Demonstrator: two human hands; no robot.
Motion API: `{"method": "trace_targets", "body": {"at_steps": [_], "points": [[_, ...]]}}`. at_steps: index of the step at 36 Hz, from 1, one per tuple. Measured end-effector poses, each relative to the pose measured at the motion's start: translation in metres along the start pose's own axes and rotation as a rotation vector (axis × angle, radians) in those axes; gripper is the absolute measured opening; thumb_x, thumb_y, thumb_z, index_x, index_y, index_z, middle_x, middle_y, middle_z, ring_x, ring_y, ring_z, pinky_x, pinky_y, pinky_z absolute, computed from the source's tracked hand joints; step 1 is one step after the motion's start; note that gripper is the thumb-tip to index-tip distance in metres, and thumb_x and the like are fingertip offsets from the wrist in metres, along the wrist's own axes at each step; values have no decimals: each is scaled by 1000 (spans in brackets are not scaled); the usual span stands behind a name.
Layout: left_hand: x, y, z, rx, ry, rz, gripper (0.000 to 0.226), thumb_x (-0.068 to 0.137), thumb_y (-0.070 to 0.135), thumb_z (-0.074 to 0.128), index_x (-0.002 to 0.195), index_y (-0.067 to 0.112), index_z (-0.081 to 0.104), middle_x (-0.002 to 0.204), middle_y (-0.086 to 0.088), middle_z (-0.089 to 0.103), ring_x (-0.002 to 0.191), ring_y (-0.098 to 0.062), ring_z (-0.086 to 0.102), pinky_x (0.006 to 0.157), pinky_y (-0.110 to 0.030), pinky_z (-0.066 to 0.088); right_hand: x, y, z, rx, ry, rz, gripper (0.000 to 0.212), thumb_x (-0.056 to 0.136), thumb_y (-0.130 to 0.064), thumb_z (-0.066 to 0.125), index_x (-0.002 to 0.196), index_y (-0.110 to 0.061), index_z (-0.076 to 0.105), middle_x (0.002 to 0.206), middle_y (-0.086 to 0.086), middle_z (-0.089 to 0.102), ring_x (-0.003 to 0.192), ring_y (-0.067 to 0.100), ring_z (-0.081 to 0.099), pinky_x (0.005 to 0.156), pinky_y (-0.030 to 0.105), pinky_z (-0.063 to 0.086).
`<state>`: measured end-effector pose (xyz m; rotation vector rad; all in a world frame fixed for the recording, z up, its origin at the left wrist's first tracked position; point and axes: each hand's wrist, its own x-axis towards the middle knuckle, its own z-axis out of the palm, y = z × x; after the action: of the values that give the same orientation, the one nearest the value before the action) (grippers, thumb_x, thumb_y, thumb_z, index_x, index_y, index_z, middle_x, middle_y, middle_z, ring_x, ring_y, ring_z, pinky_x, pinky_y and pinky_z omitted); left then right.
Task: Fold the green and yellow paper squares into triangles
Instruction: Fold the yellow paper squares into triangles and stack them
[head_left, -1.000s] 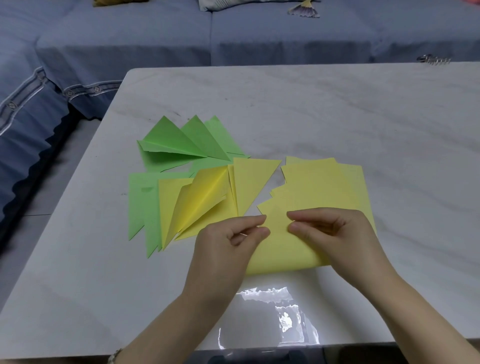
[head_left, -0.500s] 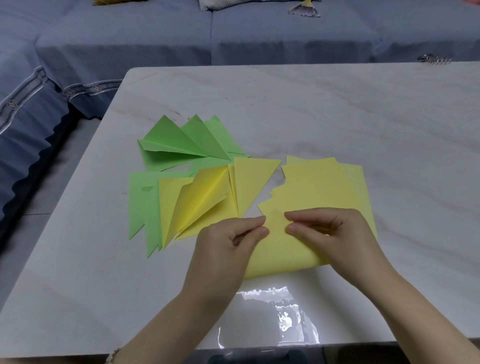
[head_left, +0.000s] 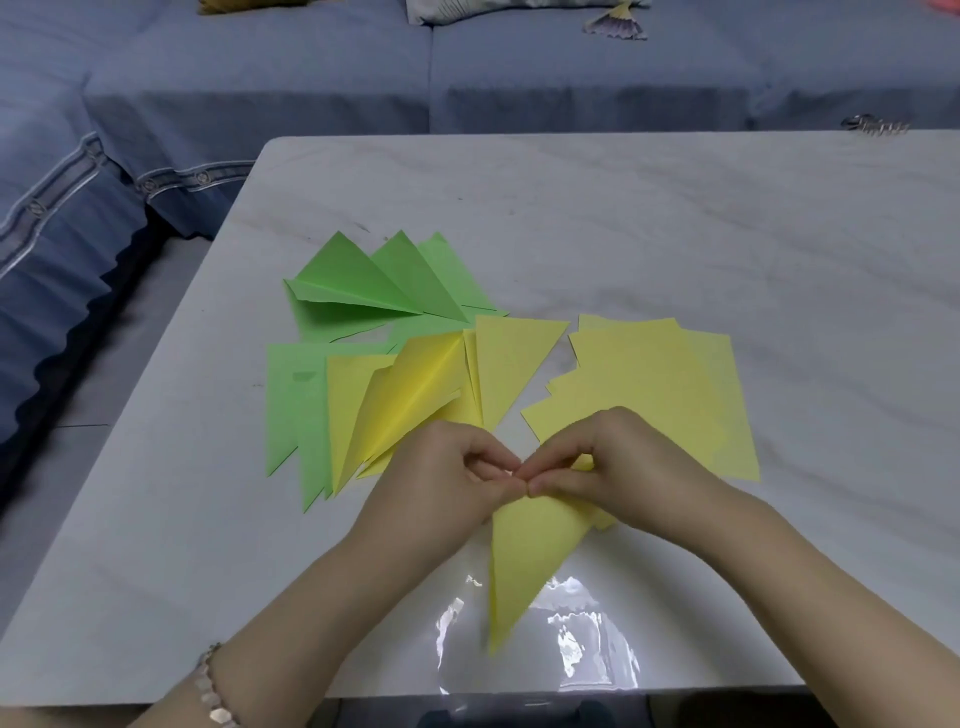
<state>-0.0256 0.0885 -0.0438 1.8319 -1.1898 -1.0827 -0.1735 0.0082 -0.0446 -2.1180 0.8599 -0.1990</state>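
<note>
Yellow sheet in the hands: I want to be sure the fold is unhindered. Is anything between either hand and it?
Nothing visible. The left hand and right hand both pinch the yellow sheet directly at its upper edge, fingertips meeting. The unfolded yellow stack lies beyond it.

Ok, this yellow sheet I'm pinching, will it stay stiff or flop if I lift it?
Probably floppy: the yellow sheet curves and hangs to a point below the left hand and right hand. Likely very light: fingertip pinches alone seem to lift it. It may slide on the glossy table.
</note>
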Motion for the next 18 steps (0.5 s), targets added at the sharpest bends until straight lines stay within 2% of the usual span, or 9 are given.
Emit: {"method": "trace_targets", "body": {"at_steps": [1,3,5,7,10,15,18], "points": [[2,-4,0,-27,30,-25,21,72,7,77,64,25,68,52,8,64,46,-2,56,56,-22,52,5,2,3,-63,15,-14,9,79,-22,71,84,-27,76,82,-13,72,80,1,58,71,22,45],[6,-15,0,-110,119,-87,18,72,4,76,66,19,69,49,6,64,44,-5,59,51,-16,50,13,7,13,-226,148,-117,8,79,-24,68,83,-22,75,81,-8,72,72,2,58,69,24,43],[9,-26,0,-189,210,-148,14,74,1,74,69,13,69,47,6,64,42,-6,60,49,-12,47,17,12,24,-345,322,-212,17,79,-27,61,82,-16,74,84,-2,72,78,15,64,76,27,45],[11,-37,-1,-225,297,-189,13,74,2,74,69,12,69,48,6,64,42,-6,60,49,-11,47,15,17,34,-371,403,-255,27,82,-30,52,83,-14,73,91,1,70,85,20,66,82,32,46],[12,-52,-2,-214,380,-222,9,75,6,75,71,12,69,50,7,65,43,-6,60,52,-11,48,6,29,51,-380,375,-335,28,84,-27,49,85,-13,73,95,1,70,89,19,63,81,29,49],[13,-60,-1,-129,408,-210,8,78,8,72,73,14,69,56,5,66,43,-5,58,51,-9,45,-8,53,76,-509,292,-447,31,94,-28,42,93,-17,71,109,-2,67,106,18,59,90,32,44],[13,-57,1,-37,399,-172,8,79,10,71,74,16,69,61,5,65,55,-10,60,57,-13,44,-9,58,81,-564,274,-478,25,88,-25,49,96,-17,70,113,-1,65,112,19,57,95,32,38]]}}
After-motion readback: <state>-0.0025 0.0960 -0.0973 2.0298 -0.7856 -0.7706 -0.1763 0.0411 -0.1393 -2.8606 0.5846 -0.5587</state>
